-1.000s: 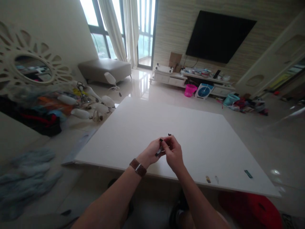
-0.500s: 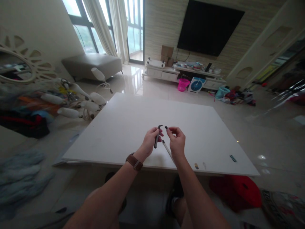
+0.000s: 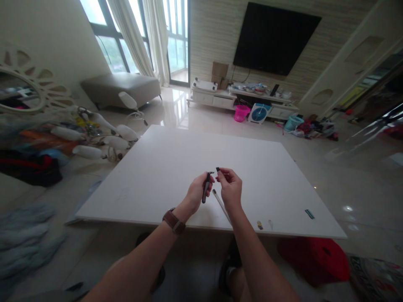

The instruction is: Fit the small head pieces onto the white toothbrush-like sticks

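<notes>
Over the white tabletop point(image 3: 176, 167), my left hand point(image 3: 197, 192) is closed around a dark, slim-handled tool point(image 3: 205, 189). Its head bends sideways at the top; its exact kind is unclear. My right hand point(image 3: 231, 186) pinches a small black piece point(image 3: 218, 169) between thumb and fingers. The piece is close to the tool's bent tip, with a narrow gap showing between them. Under the hands lies a thin white stick point(image 3: 221, 205) with a dark end, partly covered by my right wrist.
Near the front edge lie a small yellow-and-dark item point(image 3: 260, 225) and a little clear item point(image 3: 270, 224). A small dark green item point(image 3: 310, 214) lies at the right. A chandelier point(image 3: 116, 142) stands left of the table; a red object point(image 3: 315, 260) sits below its right front edge.
Both hands have shifted slightly, and the tool has tilted so its bent head looks shorter. The black piece now points more upright. The view has moved a little.
</notes>
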A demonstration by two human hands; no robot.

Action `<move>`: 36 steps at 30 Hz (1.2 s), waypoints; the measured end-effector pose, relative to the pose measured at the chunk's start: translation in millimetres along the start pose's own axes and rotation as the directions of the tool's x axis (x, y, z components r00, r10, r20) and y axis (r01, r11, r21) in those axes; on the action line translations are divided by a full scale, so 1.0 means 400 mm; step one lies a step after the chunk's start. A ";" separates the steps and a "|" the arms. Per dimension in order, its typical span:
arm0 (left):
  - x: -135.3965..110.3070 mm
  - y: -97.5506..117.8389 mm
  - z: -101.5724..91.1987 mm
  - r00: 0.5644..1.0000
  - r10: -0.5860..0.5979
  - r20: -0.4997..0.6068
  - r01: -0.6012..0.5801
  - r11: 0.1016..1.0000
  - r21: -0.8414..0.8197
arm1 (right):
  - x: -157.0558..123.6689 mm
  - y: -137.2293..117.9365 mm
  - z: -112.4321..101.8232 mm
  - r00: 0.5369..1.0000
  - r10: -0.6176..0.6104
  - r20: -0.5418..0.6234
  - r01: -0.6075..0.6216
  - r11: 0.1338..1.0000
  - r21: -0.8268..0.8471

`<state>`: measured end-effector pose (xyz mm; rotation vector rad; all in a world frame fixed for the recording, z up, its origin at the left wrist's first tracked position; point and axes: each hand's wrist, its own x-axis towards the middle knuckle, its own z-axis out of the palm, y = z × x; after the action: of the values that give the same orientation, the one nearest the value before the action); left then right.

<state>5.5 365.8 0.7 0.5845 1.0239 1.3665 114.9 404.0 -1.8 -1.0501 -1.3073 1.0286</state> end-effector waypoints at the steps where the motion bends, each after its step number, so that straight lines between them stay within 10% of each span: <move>1: -0.001 -0.003 -0.004 1.000 0.021 -0.003 -0.021 1.000 0.015 | -0.002 -0.001 -0.001 1.000 0.010 0.001 -0.010 1.000 0.006; 36: -0.019 0.024 -0.019 0.925 0.276 0.260 -0.363 0.845 0.394 | -0.014 -0.008 -0.020 0.992 0.097 0.083 -0.118 0.946 0.303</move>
<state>-5.1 358.5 7.2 1.2521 1.1117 1.3361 122.9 397.8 0.3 -0.8616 -1.1058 1.3134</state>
